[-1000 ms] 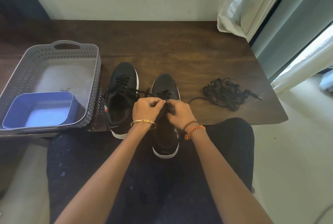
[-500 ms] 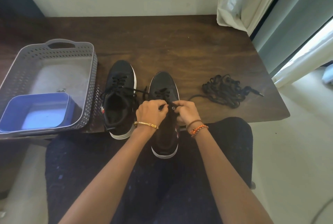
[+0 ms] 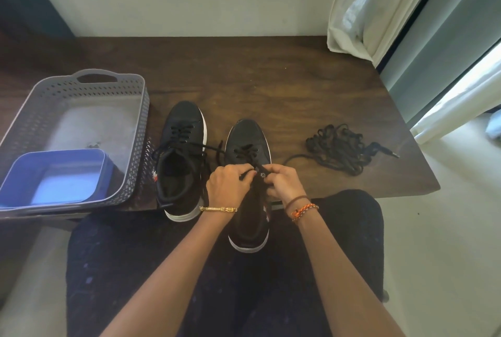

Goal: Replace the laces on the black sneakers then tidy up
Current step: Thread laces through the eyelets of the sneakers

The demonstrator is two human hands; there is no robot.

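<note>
Left hand (image 3: 227, 183) fingers pinch lace (image 3: 250, 159) | right hand (image 3: 282, 183) fingers pinch eyelet edge of right sneaker (image 3: 248, 144) | spare laces (image 3: 341, 148) lie on surface (image 3: 271, 79)

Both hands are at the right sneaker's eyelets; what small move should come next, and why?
Probably pull the lace through the eyelet and snug it. The left hand and right hand both pinch at the right sneaker, which is laced only near the toe, with upper eyelets open. The left sneaker looks further laced.

Basket (image 3: 141, 109) left of sneakers (image 3: 184, 152); loose laces (image 3: 341, 148) right.
</note>
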